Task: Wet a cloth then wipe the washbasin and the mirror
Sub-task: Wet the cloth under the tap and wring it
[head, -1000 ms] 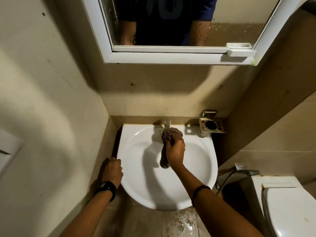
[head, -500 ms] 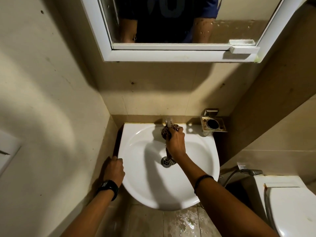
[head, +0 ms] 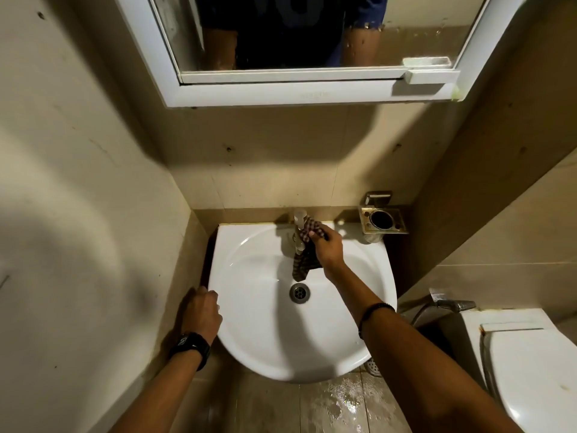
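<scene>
Washbasin (head: 249, 339), one, white, wall-mounted in a corner, its front rim whole and its back edge partly covered by the tap and cloth. Tap (head: 299, 228), one, pale, at the back centre; whether water runs from it cannot be made out. Cloth (head: 307, 254), one, dark checked, bunched in the right hand (head: 327, 250), its upper part touching the tap and its tail hanging over the bowl above the drain (head: 299, 292); much of it is hidden inside the closed fist. Left hand (head: 201, 312), fingers curled over the basin's left rim, its fingertips out of sight beneath the edge. Wristwatch (head: 190, 345), one, black, on the left wrist; band (head: 371, 314), one, dark, on the right. Mirror (head: 312, 35), one, white-framed, cut off at the top, its glass spotted, reflecting only a dark blue shirt and two arms. Metal holder (head: 382, 220), one, on the wall right of the tap, contents indistinct. Toilet (head: 537, 370), one, cut off at the right edge. Floor (head: 337, 404), wet in patches below the basin.
</scene>
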